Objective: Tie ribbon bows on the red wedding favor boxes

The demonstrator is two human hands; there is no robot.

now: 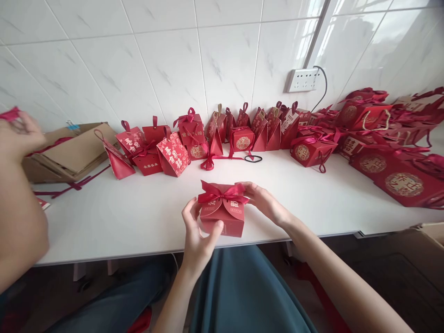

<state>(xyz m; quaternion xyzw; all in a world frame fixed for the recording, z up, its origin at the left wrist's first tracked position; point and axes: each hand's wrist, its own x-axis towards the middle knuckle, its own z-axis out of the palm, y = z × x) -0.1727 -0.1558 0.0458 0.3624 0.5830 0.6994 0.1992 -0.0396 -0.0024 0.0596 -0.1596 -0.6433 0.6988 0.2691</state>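
Note:
A red gift box with pale printed lettering sits near the table's front edge. Its curved top flaps are closed, and a red ribbon bow is tied across them. My left hand grips the box at its left side, the thumb on the front face and the fingers curled round the side. At the back right corner, my right hand holds the box, its fingertips by the end of the bow. Those right fingertips are partly hidden behind the ribbon and the box.
Finished-looking red boxes line the white table along the tiled wall, with more piled at right. A black loop lies behind my box. A cardboard box stands at left, near another person's arm. A power strip is on the wall.

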